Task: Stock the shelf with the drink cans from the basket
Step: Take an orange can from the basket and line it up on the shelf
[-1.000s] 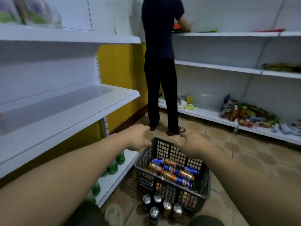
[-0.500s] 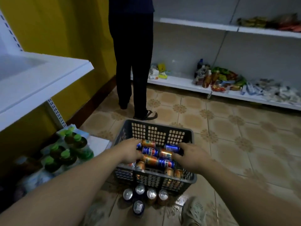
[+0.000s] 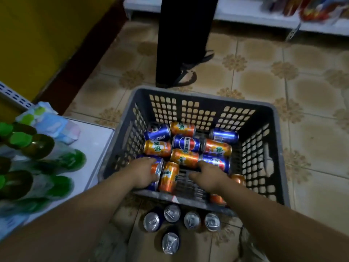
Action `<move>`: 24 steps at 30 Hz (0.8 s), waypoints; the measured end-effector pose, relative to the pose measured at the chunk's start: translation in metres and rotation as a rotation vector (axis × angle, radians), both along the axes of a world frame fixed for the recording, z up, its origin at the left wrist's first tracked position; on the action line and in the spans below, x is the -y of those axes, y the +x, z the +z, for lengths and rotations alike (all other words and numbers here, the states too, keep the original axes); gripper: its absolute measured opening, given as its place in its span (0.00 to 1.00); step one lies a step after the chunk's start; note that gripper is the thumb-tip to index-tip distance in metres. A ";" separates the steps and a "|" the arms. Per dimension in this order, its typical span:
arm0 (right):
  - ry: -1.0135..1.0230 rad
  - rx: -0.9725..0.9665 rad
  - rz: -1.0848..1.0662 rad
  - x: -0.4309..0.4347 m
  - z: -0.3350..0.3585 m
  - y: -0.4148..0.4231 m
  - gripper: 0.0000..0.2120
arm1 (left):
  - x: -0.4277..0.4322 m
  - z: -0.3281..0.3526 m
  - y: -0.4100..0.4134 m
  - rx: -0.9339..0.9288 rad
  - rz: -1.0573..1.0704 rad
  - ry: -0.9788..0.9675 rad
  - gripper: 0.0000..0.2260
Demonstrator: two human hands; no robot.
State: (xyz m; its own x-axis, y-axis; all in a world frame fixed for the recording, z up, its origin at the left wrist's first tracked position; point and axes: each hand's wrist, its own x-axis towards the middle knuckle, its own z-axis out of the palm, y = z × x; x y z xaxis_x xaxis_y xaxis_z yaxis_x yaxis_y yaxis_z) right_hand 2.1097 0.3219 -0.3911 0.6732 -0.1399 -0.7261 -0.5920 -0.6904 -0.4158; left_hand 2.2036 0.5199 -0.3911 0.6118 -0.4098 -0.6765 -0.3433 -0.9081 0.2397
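Five upright silver-topped cans [image 3: 172,213] stand on the tiled floor [image 3: 311,186] just before the dark grey perforated plastic basket [image 3: 264,118]. Inside it, the left hand [image 3: 141,173] grips an orange drink can [image 3: 156,168]; the right hand [image 3: 209,176], fingers loosely spread, touches a blue drink can [image 3: 220,163].

Small grocery shop, viewed looking down; low white shelf [image 3: 98,140] at left beside slotted metal upright [image 3: 15,96], stocked with green-capped bottles [image 3: 37,146] and plastic-wrapped packs [image 3: 51,121]; second white shelf [image 3: 245,14] along far side, bright packaged goods [image 3: 317,8] on it, blurred; grey plastic basket [image 3: 264,114] on patterned tile floor [image 3: 264,72], holding blue and orange drink cans [image 3: 186,142] on their sides; five more cans [image 3: 191,220] upright on floor just beside basket; another person's dark trouser legs [image 3: 183,35] by far shelf; yellow wall [image 3: 37,35] at left.
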 end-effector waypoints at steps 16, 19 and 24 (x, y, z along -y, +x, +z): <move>0.291 -0.223 -0.425 -0.057 -0.149 0.072 0.26 | 0.005 -0.091 0.028 0.021 -0.111 0.170 0.32; 0.290 -0.079 -0.432 -0.053 -0.138 0.062 0.21 | 0.005 -0.085 0.026 -0.040 -0.083 0.118 0.32; 0.334 0.152 -0.520 -0.051 -0.066 0.055 0.29 | 0.003 -0.040 0.013 -0.244 0.225 -0.248 0.29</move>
